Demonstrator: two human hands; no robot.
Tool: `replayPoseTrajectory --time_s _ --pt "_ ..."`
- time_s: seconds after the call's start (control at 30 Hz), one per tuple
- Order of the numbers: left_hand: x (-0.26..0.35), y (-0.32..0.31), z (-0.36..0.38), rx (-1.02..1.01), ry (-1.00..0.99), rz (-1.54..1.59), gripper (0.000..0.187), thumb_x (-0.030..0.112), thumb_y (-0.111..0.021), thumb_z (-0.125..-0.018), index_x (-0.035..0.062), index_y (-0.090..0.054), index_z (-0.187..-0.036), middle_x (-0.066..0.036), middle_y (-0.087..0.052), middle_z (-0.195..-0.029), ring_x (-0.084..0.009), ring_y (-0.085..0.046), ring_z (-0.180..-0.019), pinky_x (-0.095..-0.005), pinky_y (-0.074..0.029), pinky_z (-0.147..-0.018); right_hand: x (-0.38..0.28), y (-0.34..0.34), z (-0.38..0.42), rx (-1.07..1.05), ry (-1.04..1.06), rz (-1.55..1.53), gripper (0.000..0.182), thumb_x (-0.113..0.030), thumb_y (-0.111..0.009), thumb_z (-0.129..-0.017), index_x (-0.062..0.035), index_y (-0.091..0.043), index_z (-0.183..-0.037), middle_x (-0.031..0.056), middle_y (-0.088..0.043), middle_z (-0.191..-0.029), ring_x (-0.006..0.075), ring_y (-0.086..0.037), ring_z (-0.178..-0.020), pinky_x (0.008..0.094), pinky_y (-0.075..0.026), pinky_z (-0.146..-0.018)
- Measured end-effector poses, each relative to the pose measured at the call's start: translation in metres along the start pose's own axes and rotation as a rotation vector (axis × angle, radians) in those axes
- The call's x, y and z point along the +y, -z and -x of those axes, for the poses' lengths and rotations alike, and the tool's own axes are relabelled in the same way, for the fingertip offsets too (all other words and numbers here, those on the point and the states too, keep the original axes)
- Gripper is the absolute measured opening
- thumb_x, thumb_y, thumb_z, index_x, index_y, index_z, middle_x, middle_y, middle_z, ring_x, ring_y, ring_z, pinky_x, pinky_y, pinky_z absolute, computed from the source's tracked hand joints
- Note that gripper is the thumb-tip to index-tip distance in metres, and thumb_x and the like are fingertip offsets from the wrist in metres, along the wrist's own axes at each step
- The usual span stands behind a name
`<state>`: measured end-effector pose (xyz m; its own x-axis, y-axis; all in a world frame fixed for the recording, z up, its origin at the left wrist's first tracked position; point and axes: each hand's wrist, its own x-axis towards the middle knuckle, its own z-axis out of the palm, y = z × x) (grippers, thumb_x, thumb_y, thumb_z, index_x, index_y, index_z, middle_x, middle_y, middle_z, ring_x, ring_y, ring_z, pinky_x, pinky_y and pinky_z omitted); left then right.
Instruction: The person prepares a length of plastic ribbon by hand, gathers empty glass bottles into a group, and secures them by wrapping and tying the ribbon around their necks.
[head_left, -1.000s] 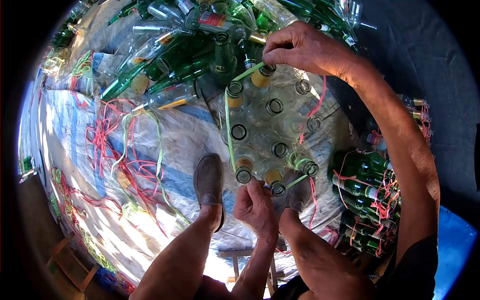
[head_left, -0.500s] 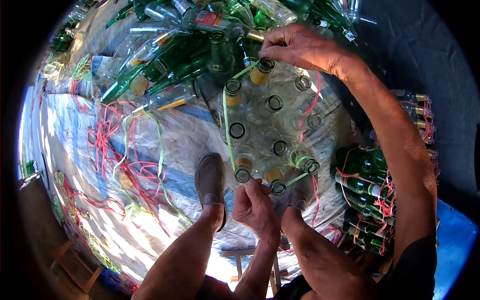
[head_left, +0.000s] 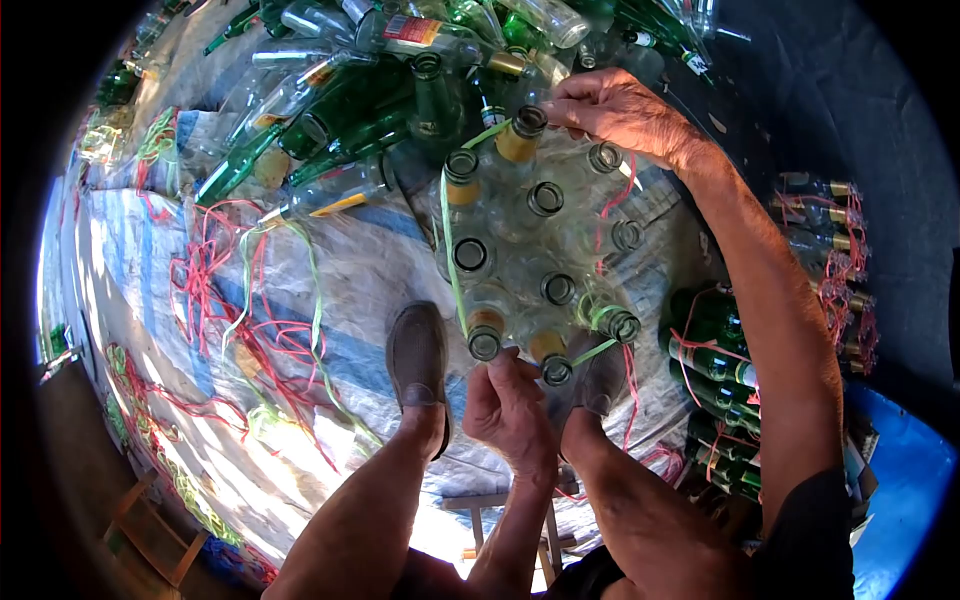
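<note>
A cluster of clear glass bottles (head_left: 545, 198) stands upright between my feet, mouths up, some with gold neck labels. A flat green plastic strap (head_left: 449, 235) runs around the outer necks on the left side and shows again at the lower right. My right hand (head_left: 610, 112) is closed in a pinch on the strap beside the far bottle neck. My left hand (head_left: 508, 408) is closed too, thumb and fingers pinching the strap by the near necks; the pinched part is mostly hidden. A pink strap (head_left: 628, 190) hangs along the cluster's right side.
Loose green and clear bottles (head_left: 340, 110) lie heaped at the far side. Tangled pink and green straps (head_left: 215, 290) cover the tarp (head_left: 130, 260) on the left. Bundled green bottles (head_left: 715, 340) lie at the right, near a blue surface (head_left: 905, 450).
My right hand has shifted slightly right and down, beside the far bottle neck. My right forearm has swung a little inward. My left hand stays at the near necks.
</note>
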<state>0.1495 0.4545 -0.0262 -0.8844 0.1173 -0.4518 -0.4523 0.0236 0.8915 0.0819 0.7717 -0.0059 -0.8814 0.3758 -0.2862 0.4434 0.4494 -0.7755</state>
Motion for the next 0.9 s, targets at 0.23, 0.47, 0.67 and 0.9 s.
replayPoseTrajectory --time_s 0.23,0.47,0.67,0.9 --pt "0.000 -0.001 0.001 -0.017 0.020 -0.008 0.030 0.024 -0.060 -0.107 -0.0013 -0.071 -0.094 -0.003 -0.068 -0.077 -0.0060 -0.054 -0.058 -0.0227 -0.040 -0.055 0.035 -0.017 0.048 0.266 -0.042 -0.118 0.023 -0.025 -0.068 -0.102 -0.0023 -0.075 -0.100 -0.0031 -0.060 -0.076 0.0053 -0.052 -0.071 0.0272 -0.045 -0.066" --pt "-0.005 -0.002 0.001 -0.050 0.007 0.018 0.032 0.025 -0.059 -0.108 -0.0023 -0.071 -0.095 -0.004 -0.068 -0.076 -0.0072 -0.057 -0.060 -0.0226 -0.042 -0.057 0.057 -0.062 0.108 0.489 -0.143 -0.284 0.020 -0.020 -0.069 -0.100 -0.0006 -0.071 -0.096 -0.0074 -0.057 -0.076 0.0022 -0.046 -0.070 0.0239 -0.041 -0.062" --pt "-0.009 -0.004 0.007 -0.042 -0.025 0.070 0.033 0.022 -0.055 -0.109 -0.0001 -0.065 -0.087 -0.004 -0.065 -0.070 -0.0080 -0.056 -0.059 -0.0236 -0.043 -0.058 0.065 -0.102 0.139 0.611 0.001 -0.410 0.016 -0.017 -0.069 -0.102 -0.0017 -0.070 -0.098 -0.0094 -0.048 -0.073 0.0011 -0.041 -0.068 0.0215 -0.035 -0.058" --pt "-0.031 -0.003 0.048 -0.179 0.025 -0.084 0.022 0.012 -0.054 -0.106 -0.0018 -0.070 -0.098 -0.007 -0.071 -0.083 -0.0084 -0.057 -0.061 -0.0221 -0.044 -0.061 0.045 -0.114 0.161 0.685 -0.013 -0.242 0.008 -0.008 -0.064 -0.102 -0.0007 -0.066 -0.098 -0.0013 -0.049 -0.069 0.0032 -0.041 -0.062 0.0239 -0.036 -0.054"
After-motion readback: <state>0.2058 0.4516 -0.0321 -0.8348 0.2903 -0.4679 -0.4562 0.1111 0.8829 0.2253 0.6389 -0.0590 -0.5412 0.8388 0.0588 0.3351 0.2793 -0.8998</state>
